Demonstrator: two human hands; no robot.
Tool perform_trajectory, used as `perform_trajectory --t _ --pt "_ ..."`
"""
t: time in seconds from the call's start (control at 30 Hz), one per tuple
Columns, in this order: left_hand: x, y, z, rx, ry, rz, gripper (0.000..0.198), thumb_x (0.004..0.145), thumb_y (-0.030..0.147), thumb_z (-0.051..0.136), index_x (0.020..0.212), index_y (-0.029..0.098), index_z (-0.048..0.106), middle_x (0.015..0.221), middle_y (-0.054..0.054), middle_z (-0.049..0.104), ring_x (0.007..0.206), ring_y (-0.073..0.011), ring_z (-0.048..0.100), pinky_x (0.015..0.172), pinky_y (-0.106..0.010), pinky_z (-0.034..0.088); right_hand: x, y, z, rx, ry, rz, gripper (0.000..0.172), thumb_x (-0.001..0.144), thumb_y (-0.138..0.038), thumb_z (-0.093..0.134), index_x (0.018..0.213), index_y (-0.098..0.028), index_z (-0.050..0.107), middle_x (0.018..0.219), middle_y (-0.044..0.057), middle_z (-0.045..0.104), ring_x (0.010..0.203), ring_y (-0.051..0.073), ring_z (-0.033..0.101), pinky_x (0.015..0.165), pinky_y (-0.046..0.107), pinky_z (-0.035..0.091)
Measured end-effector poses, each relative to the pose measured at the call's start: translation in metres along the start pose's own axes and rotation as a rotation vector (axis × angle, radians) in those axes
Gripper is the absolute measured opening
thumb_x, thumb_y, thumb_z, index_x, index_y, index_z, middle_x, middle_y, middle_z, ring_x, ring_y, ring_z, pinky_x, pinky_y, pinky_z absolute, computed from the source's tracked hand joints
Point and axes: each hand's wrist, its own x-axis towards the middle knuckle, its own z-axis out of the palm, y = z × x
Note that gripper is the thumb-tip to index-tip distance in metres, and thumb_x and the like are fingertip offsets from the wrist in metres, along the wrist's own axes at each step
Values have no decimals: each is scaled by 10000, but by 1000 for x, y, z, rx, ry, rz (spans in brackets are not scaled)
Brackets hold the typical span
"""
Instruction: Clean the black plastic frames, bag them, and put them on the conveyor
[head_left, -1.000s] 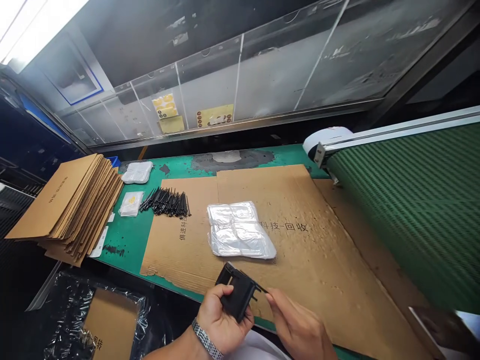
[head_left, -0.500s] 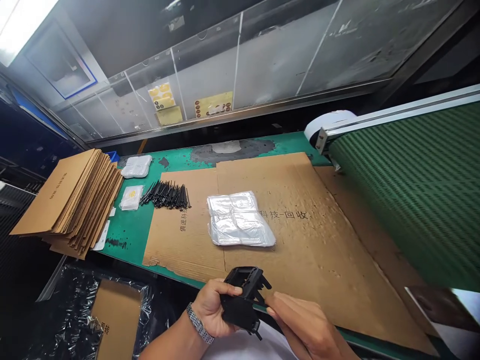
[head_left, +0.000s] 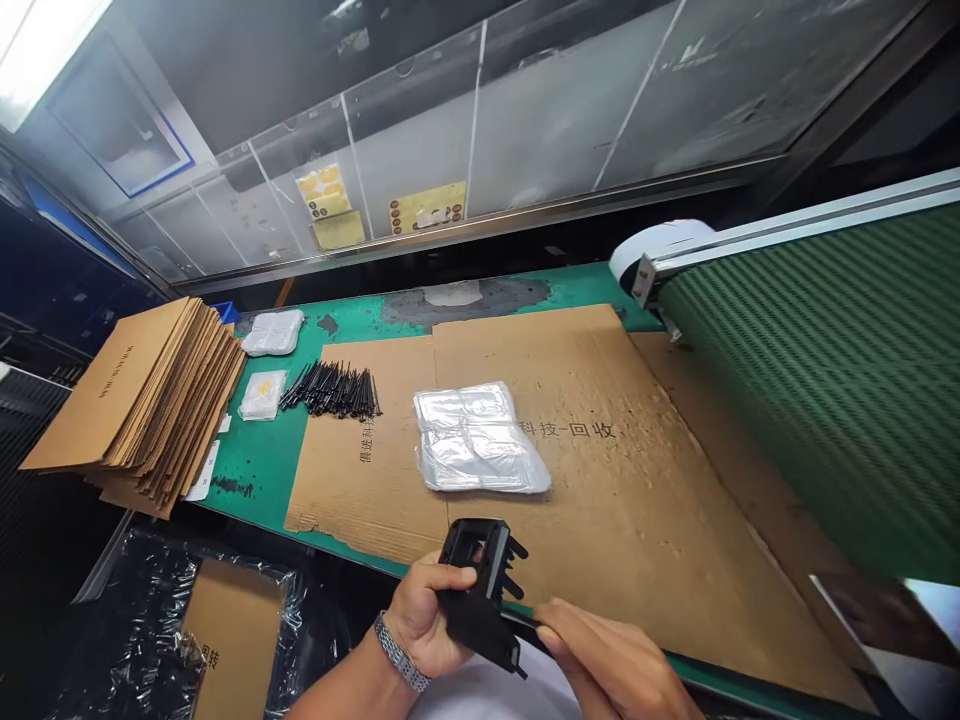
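Observation:
My left hand (head_left: pixel 427 620) is closed around a black plastic part (head_left: pixel 478 585) with a rectangular opening and short prongs, held at the near edge of the bench. My right hand (head_left: pixel 607 665) is just to its right, fingertips pinched at the part's lower right edge. A metal watch band sits on my left wrist. Beyond the part lies a stack of clear plastic bags (head_left: pixel 476 440) on a flattened cardboard sheet (head_left: pixel 622 500).
A heap of black cable ties (head_left: pixel 334 390) and small white packets (head_left: pixel 262 395) lie on the green bench (head_left: pixel 259 460). Flat cardboard boxes (head_left: pixel 142 400) are stacked at the left. A green conveyor belt (head_left: pixel 825 380) runs along the right. Black plastic wrap with cardboard (head_left: pixel 217 640) sits below left.
The black part has been turned in my hands, from lying flat to standing up with its opening facing me. The camera view shifted slightly downward at first.

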Motion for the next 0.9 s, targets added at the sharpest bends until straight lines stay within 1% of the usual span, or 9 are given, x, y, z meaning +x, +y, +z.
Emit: perform_trajectory --t 0.1,0.27,0.33,0.4,0.5,0.6,0.73,0.8,0.9 --pt "1 -4 2 6 11 46 281 522 148 731 770 58 636 669 -62 629 607 -136 570 627 -235 426 3 -3 6 -31 8 15 256 939 -138 330 697 -214 354 532 -44 433 419 93 431 417 211 315" --pt "-1 -9 -5 34 11 67 280 518 165 771 751 86 637 582 -9 572 509 -89 495 560 -209 392 4 2 9 -106 116 93 258 960 -180 321 707 -220 352 516 -60 405 392 82 411 396 192 307" --pt "-3 -10 -8 72 -6 50 274 533 193 781 748 97 640 584 -4 559 503 -82 478 561 -208 387 4 9 9 -126 140 146 259 969 -219 327 712 -220 364 519 -59 407 393 84 408 386 187 309" --pt "-4 -9 -8 125 -38 29 333 498 213 801 768 92 648 613 -16 564 520 -89 483 558 -212 386 6 17 10 -134 152 190 282 974 -255 329 697 -219 370 502 -65 398 378 83 393 369 180 308" --pt "-3 -2 -7 281 -85 76 418 449 274 813 789 80 666 668 -47 584 570 -117 505 566 -225 389 11 24 7 -115 157 230 330 981 -270 313 656 -220 338 476 -70 376 365 81 381 351 169 307" --pt "-3 4 -7 405 -79 159 450 475 409 786 781 93 690 636 -47 584 573 -125 499 558 -222 365 13 20 -1 -68 133 228 353 986 -283 300 640 -217 329 484 -66 374 380 80 391 365 164 321" --pt "-5 7 -13 502 -82 147 502 499 515 761 742 77 719 589 -63 587 543 -130 480 515 -224 308 14 7 -12 29 0 130 348 986 -283 312 662 -206 412 523 -52 429 419 80 428 426 185 346" --pt "-5 7 -17 582 -144 142 497 497 518 756 726 78 725 595 -67 594 564 -142 482 527 -233 306 15 3 -15 71 -63 64 328 987 -259 311 681 -204 417 538 -46 441 431 85 429 440 207 337" --pt "-4 8 -21 693 -252 139 469 475 501 753 692 86 725 551 -50 572 542 -140 453 513 -239 284 19 0 -15 71 -112 6 323 989 -232 285 684 -199 385 544 -40 435 443 91 423 451 225 323"
